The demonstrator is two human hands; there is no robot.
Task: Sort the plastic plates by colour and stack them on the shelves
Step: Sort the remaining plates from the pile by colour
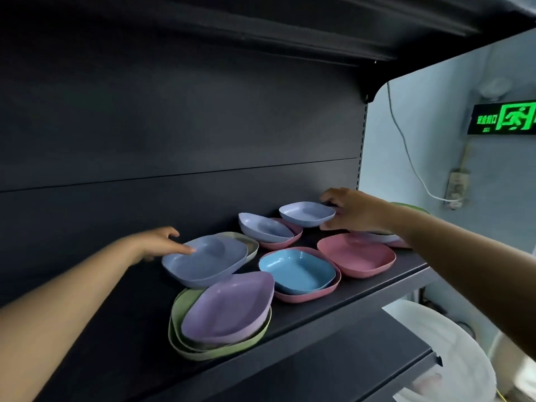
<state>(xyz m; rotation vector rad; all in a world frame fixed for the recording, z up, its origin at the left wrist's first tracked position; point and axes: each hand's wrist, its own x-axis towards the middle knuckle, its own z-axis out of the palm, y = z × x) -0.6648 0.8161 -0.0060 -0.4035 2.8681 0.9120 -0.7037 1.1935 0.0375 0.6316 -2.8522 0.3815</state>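
Fingers (329,224) of the right hand (353,211) pinch the rim of a small periwinkle plate (306,213) near the shelf's back right corner. The left hand (158,243) lies with relaxed fingers on the rim of a large periwinkle plate (203,262) at mid-shelf. The dark shelf (319,310) also carries a lilac plate (229,309) on green ones at its front edge, and a blue plate (295,269) nested in pink. Beyond the shelf's right end, a pale blue wall (435,126) bears a glowing green exit sign (504,117).

Pale blue wall (435,117), lit green exit sign (503,117), white cable (406,146).
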